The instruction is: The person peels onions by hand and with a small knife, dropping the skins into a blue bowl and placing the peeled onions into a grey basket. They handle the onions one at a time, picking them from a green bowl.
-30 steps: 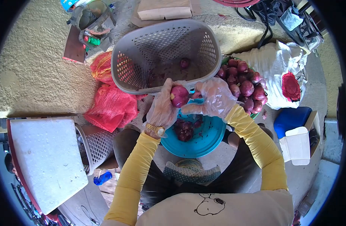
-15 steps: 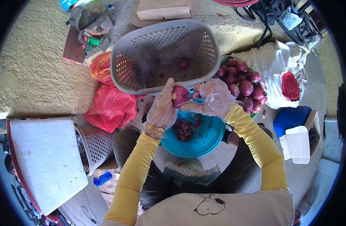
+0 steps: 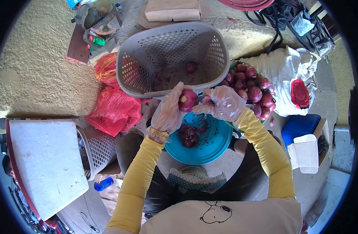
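In a clear plastic glove, my left hand (image 3: 168,111) grips a red onion (image 3: 187,101) over the near rim of the grey perforated basket (image 3: 225,74). Close on its right, my gloved right hand (image 3: 224,103) has its fingers bent together beside the onion; what they hold is too small to make out. Below both hands, the turquoise basin (image 3: 220,144) holds onion skins (image 3: 190,135). One small onion (image 3: 191,67) lies inside the basket. Many red onions (image 3: 255,93) are heaped just right of my right hand.
Red mesh sacks (image 3: 116,111) lie left of the basket, a white sack (image 3: 278,74) at the right. A white foam box (image 3: 46,163) and another perforated basket (image 3: 101,150) stand left. A blue container (image 3: 301,128) sits right, and a cardboard box (image 3: 172,11) lies behind.
My right hand has drawn slightly away from the onion, its fingers more curled. The onion in my left hand has turned a little and shows more of its round side.
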Action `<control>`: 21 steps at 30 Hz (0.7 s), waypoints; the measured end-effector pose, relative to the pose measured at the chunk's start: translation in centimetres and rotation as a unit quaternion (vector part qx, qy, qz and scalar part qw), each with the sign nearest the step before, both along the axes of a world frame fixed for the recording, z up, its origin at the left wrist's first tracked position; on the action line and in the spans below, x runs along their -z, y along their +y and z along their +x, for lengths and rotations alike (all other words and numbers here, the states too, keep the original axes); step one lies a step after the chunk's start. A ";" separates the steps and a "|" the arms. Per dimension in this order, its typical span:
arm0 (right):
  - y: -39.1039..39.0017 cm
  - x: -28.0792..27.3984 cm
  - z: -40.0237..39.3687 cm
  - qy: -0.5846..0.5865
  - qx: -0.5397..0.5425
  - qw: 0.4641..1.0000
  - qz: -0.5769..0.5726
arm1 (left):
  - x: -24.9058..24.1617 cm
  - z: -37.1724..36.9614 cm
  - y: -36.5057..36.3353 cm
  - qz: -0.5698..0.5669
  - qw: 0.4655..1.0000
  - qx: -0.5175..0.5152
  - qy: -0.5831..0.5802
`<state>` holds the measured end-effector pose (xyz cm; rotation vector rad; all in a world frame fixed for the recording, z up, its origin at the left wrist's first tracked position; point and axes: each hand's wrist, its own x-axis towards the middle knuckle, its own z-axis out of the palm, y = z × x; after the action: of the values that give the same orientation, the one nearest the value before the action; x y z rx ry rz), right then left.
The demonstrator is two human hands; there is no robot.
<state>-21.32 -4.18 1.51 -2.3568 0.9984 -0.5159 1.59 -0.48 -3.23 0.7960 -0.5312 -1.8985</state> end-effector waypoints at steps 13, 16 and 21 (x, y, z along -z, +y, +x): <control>1.4 -3.0 -1.4 -0.002 -0.035 0.983 0.181 | -1.2 0.0 0.2 -0.185 0.940 -0.045 -0.283; 2.0 -2.6 -1.9 -0.069 -0.039 0.984 0.157 | -5.5 -0.1 0.0 -0.152 0.962 -0.018 -0.226; 3.5 -6.5 0.1 -0.146 0.002 0.987 0.072 | -8.1 1.4 -0.1 -0.165 0.954 0.033 -0.249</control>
<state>-21.25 -0.64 8.04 -2.0793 0.8740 -0.7408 2.97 -0.58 4.82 1.0411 -1.1671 -1.5981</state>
